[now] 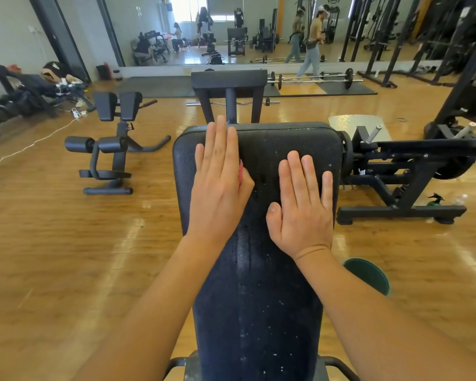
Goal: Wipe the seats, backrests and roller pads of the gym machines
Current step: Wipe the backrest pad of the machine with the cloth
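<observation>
A long black padded backrest (261, 270) runs away from me down the middle of the head view, speckled with white flecks. My left hand (217, 177) lies flat on its upper left part, fingers straight, pressing a pink cloth (241, 171) of which only a sliver shows under the palm. My right hand (304, 204) lies flat on the pad's upper right part, fingers straight, with nothing in it. Beyond the pad stands a black arm pad (228, 79) on a post.
A black roller-pad bench (110, 144) stands on the wooden floor to the left. A black plate-loaded frame (401, 171) sits to the right, a green spray bottle (434, 199) beside its foot. A green round thing (368, 273) lies near my right forearm. A barbell (313, 79) and a person (311, 42) are farther back.
</observation>
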Available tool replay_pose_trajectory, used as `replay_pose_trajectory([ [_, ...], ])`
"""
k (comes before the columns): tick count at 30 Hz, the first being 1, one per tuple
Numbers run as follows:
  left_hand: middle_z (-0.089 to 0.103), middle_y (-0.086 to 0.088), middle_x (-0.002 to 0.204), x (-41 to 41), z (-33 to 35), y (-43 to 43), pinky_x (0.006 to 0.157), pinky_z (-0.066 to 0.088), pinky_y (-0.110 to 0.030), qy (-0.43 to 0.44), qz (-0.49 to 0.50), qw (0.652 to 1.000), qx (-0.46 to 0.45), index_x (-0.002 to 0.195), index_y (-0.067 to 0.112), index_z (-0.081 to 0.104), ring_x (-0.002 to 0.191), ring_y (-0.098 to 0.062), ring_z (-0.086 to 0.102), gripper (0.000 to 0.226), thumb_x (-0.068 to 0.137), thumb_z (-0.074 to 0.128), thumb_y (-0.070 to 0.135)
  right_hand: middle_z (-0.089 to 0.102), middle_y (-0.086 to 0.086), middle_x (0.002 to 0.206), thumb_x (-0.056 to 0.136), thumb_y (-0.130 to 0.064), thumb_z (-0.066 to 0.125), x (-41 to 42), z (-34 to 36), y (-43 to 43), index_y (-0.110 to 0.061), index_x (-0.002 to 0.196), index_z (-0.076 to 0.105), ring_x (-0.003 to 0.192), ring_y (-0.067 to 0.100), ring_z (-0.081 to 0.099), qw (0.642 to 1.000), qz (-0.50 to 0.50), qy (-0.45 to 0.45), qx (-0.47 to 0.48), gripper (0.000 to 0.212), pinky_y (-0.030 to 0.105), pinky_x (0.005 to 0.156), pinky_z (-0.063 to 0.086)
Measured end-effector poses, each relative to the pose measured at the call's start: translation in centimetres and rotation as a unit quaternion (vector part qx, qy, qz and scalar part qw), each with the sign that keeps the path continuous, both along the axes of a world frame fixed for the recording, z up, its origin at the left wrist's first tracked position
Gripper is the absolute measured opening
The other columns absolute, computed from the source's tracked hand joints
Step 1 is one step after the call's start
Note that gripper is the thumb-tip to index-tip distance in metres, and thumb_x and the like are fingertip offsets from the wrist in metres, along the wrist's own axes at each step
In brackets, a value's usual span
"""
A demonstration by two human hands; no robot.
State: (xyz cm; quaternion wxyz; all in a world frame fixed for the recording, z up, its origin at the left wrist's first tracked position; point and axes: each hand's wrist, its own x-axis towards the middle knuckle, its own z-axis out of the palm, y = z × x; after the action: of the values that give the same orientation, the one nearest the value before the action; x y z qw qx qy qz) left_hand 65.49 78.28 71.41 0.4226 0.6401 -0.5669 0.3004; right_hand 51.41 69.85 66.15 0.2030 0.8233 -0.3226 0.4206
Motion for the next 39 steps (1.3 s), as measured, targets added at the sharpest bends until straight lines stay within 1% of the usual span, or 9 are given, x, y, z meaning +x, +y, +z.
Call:
replay_pose_trajectory([
  [4, 0.021, -0.026, 0.165, 0.9, 2.6, -1.0, 0.127, 0.003, -0.04, 0.03, -0.013, 0.999, -0.015, 0.157, -0.007, 0.023, 0.156, -0.036, 0.015, 0.059, 0.103, 0.04, 0.01, 0.011, 0.007, 0.168, 0.099, -0.034, 0.032, 0.1, 0.1, 0.1, -0.012, 0.161, 0.009, 0.157, 0.028, 0.012, 1.0, 0.004, -0.008, -0.001, 0.07, 0.049, 0.127, 0.001],
  [9, 0.026, -0.025, 0.164, 0.9, 2.3, -1.3, 0.127, 0.011, -0.048, 0.017, 0.002, 1.0, -0.025, 0.155, -0.007, 0.029, 0.155, -0.037, 0.02, 0.057, 0.102, 0.042, 0.007, 0.01, 0.007, 0.168, 0.099, -0.033, 0.033, 0.1, 0.0, 0.0, -0.01, 0.161, 0.01, 0.157, 0.028, 0.012, 1.0, 0.003, -0.008, -0.005, 0.07, 0.049, 0.128, 0.001],
  [14, 0.027, -0.024, 0.164, 0.2, 0.0, -0.2, 0.127, 0.013, -0.049, 0.006, 0.002, 1.0, -0.015, 0.156, -0.006, 0.029, 0.155, -0.036, 0.02, 0.057, 0.102, 0.042, 0.006, 0.009, 0.007, 0.168, 0.1, -0.033, 0.033, 0.0, 0.0, 0.1, -0.01, 0.162, 0.011, 0.157, 0.025, 0.006, 1.0, 0.004, -0.008, -0.006, 0.069, 0.05, 0.128, 0.001],
  [19, 0.028, -0.028, 0.162, 0.4, 0.5, -0.6, 0.125, 0.015, -0.051, -0.016, 0.005, 1.0, -0.019, 0.154, -0.008, 0.03, 0.153, -0.04, 0.022, 0.057, 0.101, 0.044, 0.006, 0.011, 0.008, 0.168, 0.1, -0.033, 0.033, 0.1, -0.1, 0.1, -0.01, 0.162, 0.011, 0.157, 0.028, 0.011, 1.0, -0.002, -0.005, -0.008, 0.07, 0.048, 0.128, -0.001],
  [25, 0.024, -0.026, 0.165, 0.1, 1.0, -1.0, 0.125, 0.011, -0.042, 0.035, 0.006, 0.999, -0.026, 0.156, -0.007, 0.028, 0.155, -0.038, 0.019, 0.057, 0.103, 0.042, 0.011, 0.019, 0.011, 0.169, 0.101, -0.033, 0.031, 0.0, 0.0, 0.1, -0.01, 0.161, 0.011, 0.157, 0.03, 0.014, 1.0, -0.007, -0.003, -0.009, 0.068, 0.049, 0.127, 0.001],
  [28, 0.026, -0.026, 0.164, -0.5, 0.7, -1.4, 0.125, 0.013, -0.045, 0.042, 0.018, 0.998, -0.043, 0.155, -0.007, 0.029, 0.154, -0.039, 0.02, 0.058, 0.101, 0.043, 0.006, 0.016, 0.01, 0.169, 0.1, -0.033, 0.033, 0.0, 0.0, 0.0, -0.01, 0.162, 0.013, 0.157, 0.029, 0.011, 1.0, -0.006, -0.005, -0.011, 0.069, 0.049, 0.128, 0.001],
  [32, 0.027, -0.027, 0.163, -1.1, -2.4, 0.2, 0.124, 0.017, -0.049, 0.019, 0.024, 0.999, -0.02, 0.155, -0.006, 0.029, 0.154, -0.034, 0.017, 0.057, 0.101, 0.044, 0.007, 0.011, 0.009, 0.169, 0.1, -0.033, 0.037, 0.0, -0.2, 0.0, -0.01, 0.162, 0.011, 0.157, 0.026, 0.007, 1.0, -0.002, -0.005, -0.017, 0.071, 0.05, 0.128, 0.003],
  [34, 0.026, -0.027, 0.163, -1.5, -3.4, 0.7, 0.124, 0.016, -0.049, 0.023, 0.023, 0.999, -0.011, 0.155, -0.006, 0.028, 0.154, -0.032, 0.014, 0.057, 0.101, 0.045, 0.008, 0.01, 0.009, 0.169, 0.1, -0.033, 0.037, 0.0, -0.2, 0.1, -0.01, 0.162, 0.01, 0.157, 0.025, 0.005, 1.0, -0.005, -0.005, -0.017, 0.071, 0.05, 0.128, 0.002],
  [39, 0.026, -0.027, 0.163, -1.4, -0.3, -0.9, 0.124, 0.015, -0.048, 0.045, 0.023, 0.998, -0.029, 0.155, -0.008, 0.029, 0.154, -0.04, 0.02, 0.058, 0.1, 0.045, 0.005, 0.017, 0.011, 0.169, 0.1, -0.033, 0.034, 0.0, -0.2, 0.1, -0.01, 0.162, 0.013, 0.157, 0.026, 0.007, 1.0, -0.007, -0.006, -0.016, 0.069, 0.05, 0.128, 0.002],
])
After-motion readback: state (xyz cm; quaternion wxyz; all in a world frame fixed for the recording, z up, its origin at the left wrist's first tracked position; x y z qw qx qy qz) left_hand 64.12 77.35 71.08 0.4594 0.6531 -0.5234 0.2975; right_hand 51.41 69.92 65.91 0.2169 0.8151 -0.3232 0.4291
